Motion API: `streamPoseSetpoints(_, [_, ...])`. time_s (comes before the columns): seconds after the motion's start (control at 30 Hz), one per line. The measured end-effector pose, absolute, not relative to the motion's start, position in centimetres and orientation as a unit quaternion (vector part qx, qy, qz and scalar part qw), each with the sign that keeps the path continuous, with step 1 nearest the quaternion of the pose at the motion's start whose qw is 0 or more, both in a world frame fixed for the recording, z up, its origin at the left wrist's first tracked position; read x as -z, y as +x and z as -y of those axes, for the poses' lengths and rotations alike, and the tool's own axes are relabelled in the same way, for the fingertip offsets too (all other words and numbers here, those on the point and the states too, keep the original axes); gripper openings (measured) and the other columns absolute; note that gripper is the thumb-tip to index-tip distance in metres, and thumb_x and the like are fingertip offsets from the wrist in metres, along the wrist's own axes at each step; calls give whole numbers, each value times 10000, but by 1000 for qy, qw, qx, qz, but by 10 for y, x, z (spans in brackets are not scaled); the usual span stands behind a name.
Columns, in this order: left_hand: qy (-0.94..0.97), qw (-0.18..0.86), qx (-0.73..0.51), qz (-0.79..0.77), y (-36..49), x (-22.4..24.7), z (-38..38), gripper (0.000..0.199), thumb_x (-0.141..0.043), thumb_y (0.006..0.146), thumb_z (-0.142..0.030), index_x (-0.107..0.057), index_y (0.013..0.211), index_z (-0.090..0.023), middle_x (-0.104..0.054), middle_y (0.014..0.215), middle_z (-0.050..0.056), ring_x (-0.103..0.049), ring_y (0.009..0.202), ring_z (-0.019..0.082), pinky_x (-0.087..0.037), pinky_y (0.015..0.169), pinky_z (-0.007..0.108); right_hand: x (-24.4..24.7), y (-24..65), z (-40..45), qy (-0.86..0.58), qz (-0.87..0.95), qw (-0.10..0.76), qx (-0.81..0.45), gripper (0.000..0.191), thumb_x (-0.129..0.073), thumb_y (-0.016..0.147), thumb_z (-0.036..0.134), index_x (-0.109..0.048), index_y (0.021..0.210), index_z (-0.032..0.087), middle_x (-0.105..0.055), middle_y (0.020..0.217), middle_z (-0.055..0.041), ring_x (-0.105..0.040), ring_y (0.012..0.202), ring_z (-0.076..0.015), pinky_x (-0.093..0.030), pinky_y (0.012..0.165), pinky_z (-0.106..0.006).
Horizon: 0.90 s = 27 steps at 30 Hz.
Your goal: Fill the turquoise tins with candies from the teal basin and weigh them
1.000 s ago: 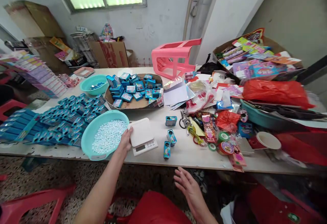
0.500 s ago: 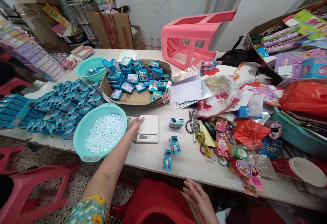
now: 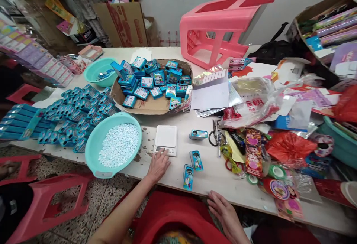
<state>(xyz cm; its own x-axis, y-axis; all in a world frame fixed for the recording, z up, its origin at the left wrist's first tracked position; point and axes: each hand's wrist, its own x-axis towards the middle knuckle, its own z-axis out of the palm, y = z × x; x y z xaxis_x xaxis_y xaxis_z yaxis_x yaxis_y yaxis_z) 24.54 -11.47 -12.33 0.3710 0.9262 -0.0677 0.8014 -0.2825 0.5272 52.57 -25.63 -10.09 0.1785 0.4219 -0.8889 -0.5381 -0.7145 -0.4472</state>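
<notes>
A white scale (image 3: 166, 136) lies on the table (image 3: 217, 175), and the fingers of the left hand (image 3: 158, 165) are at its front button panel (whether they press, I cannot tell). To the left of the scale is a turquoise basin (image 3: 93, 147) with many small pale tablets (image 3: 119, 145). Behind the scale there is a cardboard tray (image 3: 145, 106) holding blue boxes (image 3: 147, 82). To the right of it stand three blue containers (image 3: 198, 161), each with a round hole on top. The right hand (image 3: 224, 210), fingers extended, is in front and to the right of the scale.
</notes>
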Motion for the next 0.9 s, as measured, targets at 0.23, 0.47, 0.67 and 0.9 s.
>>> streamPoseSetpoints(0.23, [799, 284, -110, -519, 242, 139, 98, 260, -379, 907, -291, -609, 991, -205, -473, 1374, 128, -368, 1303, 327, -224, 1049, 543, 98, 499, 248, -679, -63, 387, -621, 547, -819, 506, 488, -665, 933, 184, -703, 981, -67, -665, 865, -222, -506, 805, -334])
streamPoseSetpoints(0.47, [856, 248, -85, -445, 231, 123, 74, 246, -376, 912, -256, -608, 934, -177, -619, 1126, 152, -439, 1217, 289, -271, 1017, 490, 97, 478, 249, -681, -92, 407, -602, 558, -827, 502, 463, -655, 950, 180, -700, 970, -62, -661, 861, -211, -498, 796, -323])
streamPoseSetpoints(0.67, [852, 202, -77, -476, 235, 105, -24, 327, -339, 929, -329, -585, 1058, -157, -577, 1175, 157, -453, 1114, 280, -311, 944, 432, 99, 447, 251, -721, -33, 408, -559, 574, -821, 479, 435, -648, 960, 173, -686, 980, -81, -637, 928, -242, -473, 849, -364])
streamPoseSetpoints(0.9, [841, 259, -13, -475, 258, 128, -79, 499, -359, 889, -526, -544, 1196, -180, -567, 1229, 131, -457, 1120, 307, -333, 924, 446, 107, 387, 243, -761, 146, 438, -456, 886, -792, 521, 343, -410, 1314, 244, -362, 1418, -102, -441, 1215, -271, -472, 842, -335])
